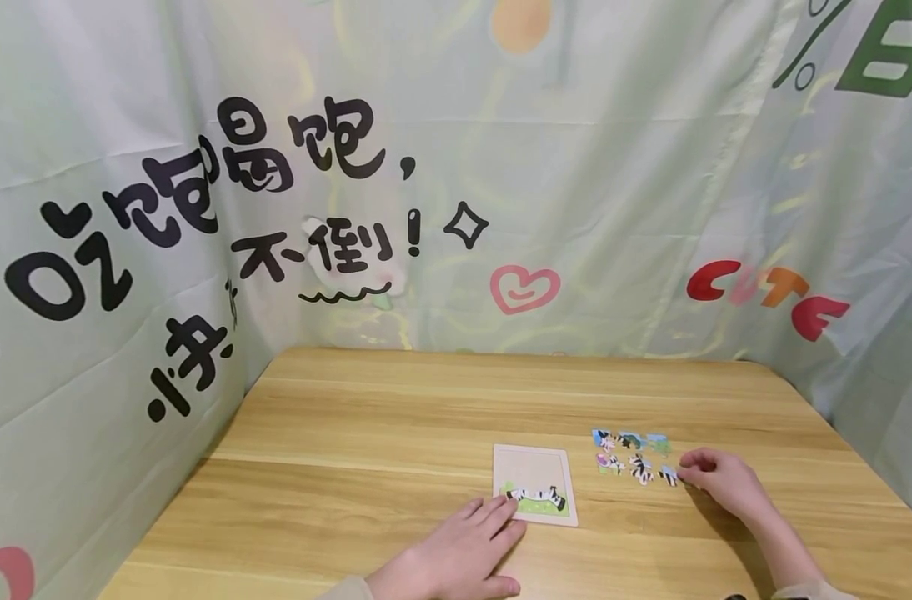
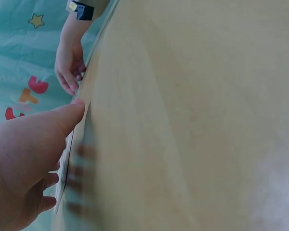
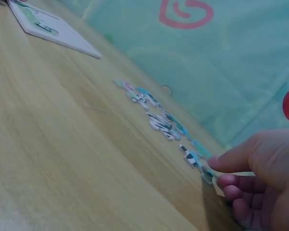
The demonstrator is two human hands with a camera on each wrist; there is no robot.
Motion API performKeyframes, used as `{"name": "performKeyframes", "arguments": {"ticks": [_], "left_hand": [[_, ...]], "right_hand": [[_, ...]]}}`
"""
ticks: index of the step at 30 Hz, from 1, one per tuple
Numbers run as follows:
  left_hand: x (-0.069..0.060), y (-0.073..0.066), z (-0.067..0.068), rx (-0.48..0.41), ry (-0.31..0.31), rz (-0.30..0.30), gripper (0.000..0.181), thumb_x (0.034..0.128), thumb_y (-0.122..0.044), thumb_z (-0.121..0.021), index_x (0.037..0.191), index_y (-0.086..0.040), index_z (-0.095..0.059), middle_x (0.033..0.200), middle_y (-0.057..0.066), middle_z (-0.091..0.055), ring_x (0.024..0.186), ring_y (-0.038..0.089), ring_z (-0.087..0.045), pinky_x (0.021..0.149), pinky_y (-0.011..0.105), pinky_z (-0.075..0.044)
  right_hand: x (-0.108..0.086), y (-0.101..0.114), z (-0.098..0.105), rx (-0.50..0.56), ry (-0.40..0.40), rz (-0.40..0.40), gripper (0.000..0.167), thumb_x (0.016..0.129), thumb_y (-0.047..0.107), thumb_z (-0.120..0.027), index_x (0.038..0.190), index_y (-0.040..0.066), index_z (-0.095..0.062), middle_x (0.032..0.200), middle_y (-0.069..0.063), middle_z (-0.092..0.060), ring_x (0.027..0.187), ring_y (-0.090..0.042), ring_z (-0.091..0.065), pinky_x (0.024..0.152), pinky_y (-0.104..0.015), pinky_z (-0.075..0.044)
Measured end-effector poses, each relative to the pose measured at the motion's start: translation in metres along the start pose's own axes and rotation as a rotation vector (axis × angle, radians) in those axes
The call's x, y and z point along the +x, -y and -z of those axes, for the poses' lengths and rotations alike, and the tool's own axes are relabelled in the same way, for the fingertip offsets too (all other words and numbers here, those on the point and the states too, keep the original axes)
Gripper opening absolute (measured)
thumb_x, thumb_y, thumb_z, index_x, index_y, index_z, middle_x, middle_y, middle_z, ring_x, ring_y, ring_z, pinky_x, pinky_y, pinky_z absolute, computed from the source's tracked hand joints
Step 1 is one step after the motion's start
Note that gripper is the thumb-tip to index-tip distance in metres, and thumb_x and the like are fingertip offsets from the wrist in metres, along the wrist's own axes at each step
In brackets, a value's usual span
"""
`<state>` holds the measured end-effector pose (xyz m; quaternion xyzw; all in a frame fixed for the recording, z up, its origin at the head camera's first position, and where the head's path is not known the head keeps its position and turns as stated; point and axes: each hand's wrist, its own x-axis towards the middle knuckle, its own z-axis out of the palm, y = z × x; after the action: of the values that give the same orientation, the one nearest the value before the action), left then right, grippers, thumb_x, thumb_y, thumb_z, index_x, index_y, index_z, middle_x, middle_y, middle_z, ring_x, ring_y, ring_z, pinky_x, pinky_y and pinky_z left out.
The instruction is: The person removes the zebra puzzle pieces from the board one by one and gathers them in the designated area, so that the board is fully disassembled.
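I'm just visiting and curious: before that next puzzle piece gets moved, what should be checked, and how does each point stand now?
1. Left hand on the near-left corner of the puzzle board: ok.
2. Room in the board for more: ok, its far part is bare.
3. Loose pieces lying picture side up: ok.
4. Right hand at the rightmost piece: ok.
5. Firm grip on that piece: cannot tell.
6. All pieces in the board: not ok, several lie to its right.
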<state>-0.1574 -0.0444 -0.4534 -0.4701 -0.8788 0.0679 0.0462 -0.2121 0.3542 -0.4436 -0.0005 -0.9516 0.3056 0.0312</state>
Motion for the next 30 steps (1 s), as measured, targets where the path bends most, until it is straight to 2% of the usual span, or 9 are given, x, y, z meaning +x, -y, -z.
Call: {"name": "performKeyframes", "arguments": {"ticks": [5, 11, 15, 19, 23, 30], "left_hand": [[-0.002, 0.0, -0.001, 0.062, -0.012, -0.026, 0.071, 0.0914, -0.064, -0.025, 0.141, -0.014, -0.038, 0.145, 0.011, -0.034, 0.133, 0.022, -0.031, 0.105, 0.036, -0.031], [-0.005, 0.0, -0.002, 0.078, -0.034, -0.033, 0.07, 0.0914, -0.063, -0.026, 0.139, -0.014, -0.04, 0.143, 0.01, -0.037, 0.131, 0.022, -0.034, 0.104, 0.037, -0.033], [-0.006, 0.0, -0.002, 0.084, -0.045, -0.044, 0.068, 0.0923, -0.062, -0.025, 0.138, -0.014, -0.04, 0.143, 0.01, -0.038, 0.131, 0.022, -0.035, 0.104, 0.037, -0.033], [-0.006, 0.0, -0.003, 0.093, -0.051, -0.051, 0.067, 0.0928, -0.062, -0.025, 0.138, -0.014, -0.041, 0.142, 0.011, -0.038, 0.131, 0.023, -0.035, 0.104, 0.037, -0.033], [-0.005, 0.0, -0.004, 0.074, -0.036, -0.045, 0.068, 0.0922, -0.062, -0.024, 0.138, -0.015, -0.04, 0.143, 0.01, -0.037, 0.132, 0.023, -0.034, 0.104, 0.037, -0.033], [-0.002, -0.001, -0.003, 0.037, 0.002, -0.034, 0.069, 0.092, -0.063, -0.024, 0.14, -0.015, -0.04, 0.145, 0.01, -0.035, 0.133, 0.022, -0.032, 0.105, 0.036, -0.032]], "right_hand": [[0.0, 0.011, -0.001, 0.055, -0.007, -0.002, 0.033, 0.087, 0.022, -0.064, 0.102, -0.006, -0.061, 0.088, -0.009, -0.063, 0.075, -0.015, -0.053, 0.058, -0.027, -0.044], [0.0, 0.043, -0.006, 0.237, 0.011, -0.003, 0.039, 0.09, 0.021, -0.061, 0.113, -0.01, -0.056, 0.094, -0.011, -0.062, 0.076, -0.011, -0.055, 0.059, -0.026, -0.049], [0.001, 0.068, -0.013, 0.31, 0.047, 0.058, 0.034, 0.089, 0.014, -0.061, 0.113, -0.01, -0.056, 0.094, -0.013, -0.063, 0.074, -0.013, -0.055, 0.058, -0.026, -0.047], [0.005, 0.091, -0.025, 0.376, 0.125, 0.11, 0.031, 0.087, 0.01, -0.063, 0.11, -0.01, -0.057, 0.089, -0.012, -0.063, 0.072, -0.018, -0.056, 0.056, -0.028, -0.048], [0.01, 0.11, -0.039, 0.394, 0.188, 0.148, 0.032, 0.085, 0.01, -0.065, 0.11, -0.009, -0.058, 0.089, -0.009, -0.062, 0.078, -0.02, -0.057, 0.059, -0.029, -0.05], [0.012, 0.135, -0.069, 0.39, 0.282, 0.293, 0.027, 0.081, 0.005, -0.067, 0.103, -0.008, -0.06, 0.083, -0.006, -0.059, 0.074, -0.018, -0.056, 0.061, -0.024, -0.05]]}}
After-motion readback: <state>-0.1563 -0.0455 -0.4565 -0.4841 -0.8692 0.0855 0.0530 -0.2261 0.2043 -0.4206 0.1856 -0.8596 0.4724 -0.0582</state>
